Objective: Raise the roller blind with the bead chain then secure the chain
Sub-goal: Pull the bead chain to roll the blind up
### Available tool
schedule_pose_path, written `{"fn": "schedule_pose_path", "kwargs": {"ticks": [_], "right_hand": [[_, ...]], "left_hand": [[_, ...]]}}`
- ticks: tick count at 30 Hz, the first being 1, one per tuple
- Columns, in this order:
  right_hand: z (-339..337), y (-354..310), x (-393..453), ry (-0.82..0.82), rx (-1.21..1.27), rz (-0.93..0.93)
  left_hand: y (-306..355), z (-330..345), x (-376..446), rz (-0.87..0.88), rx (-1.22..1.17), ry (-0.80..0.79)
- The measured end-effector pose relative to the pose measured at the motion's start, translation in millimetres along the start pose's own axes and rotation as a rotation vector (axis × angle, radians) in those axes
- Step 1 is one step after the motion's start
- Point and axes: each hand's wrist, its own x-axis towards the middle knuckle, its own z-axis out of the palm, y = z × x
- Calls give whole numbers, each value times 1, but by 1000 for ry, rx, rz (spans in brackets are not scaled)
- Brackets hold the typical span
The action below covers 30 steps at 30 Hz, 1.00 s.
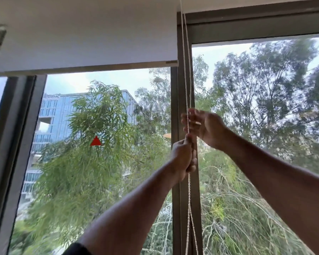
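Observation:
A white roller blind covers the top of the left window pane, its bottom bar at about a quarter of the way down. The pale bead chain hangs as two strands in front of the grey window post. My left hand is closed in a fist around the chain below. Just above it, my right hand is blurred, its fingers curled loosely at the chain; whether they grip it is unclear. Below the hands the two strands hang down and spread apart.
The grey window post stands between two glass panes, with another dark frame at the left. Trees and a glass building lie outside. A red triangle sticker is on the left pane.

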Motion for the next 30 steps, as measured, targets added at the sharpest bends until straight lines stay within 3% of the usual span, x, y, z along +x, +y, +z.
{"fn": "schedule_pose_path", "kwargs": {"ticks": [2, 6, 9, 14, 18, 26, 30], "right_hand": [[20, -21, 11, 5, 51, -28], [48, -24, 17, 191, -262, -248], [55, -16, 16, 221, -268, -407], [54, 7, 13, 263, -404, -483], [47, 30, 3, 158, -343, -463], [47, 62, -26, 85, -506, -600], [32, 83, -38, 54, -652, -637]], "left_hand": [[-6, 3, -2, -12, -5, -20], [0, 8, -2, -15, 46, -101], [13, 0, 1, -81, 110, -165], [44, -13, 17, -16, 96, 28], [87, -12, 29, 98, -56, 143], [153, 8, 34, 242, -8, 70], [154, 15, 37, 207, 13, 103]]}}
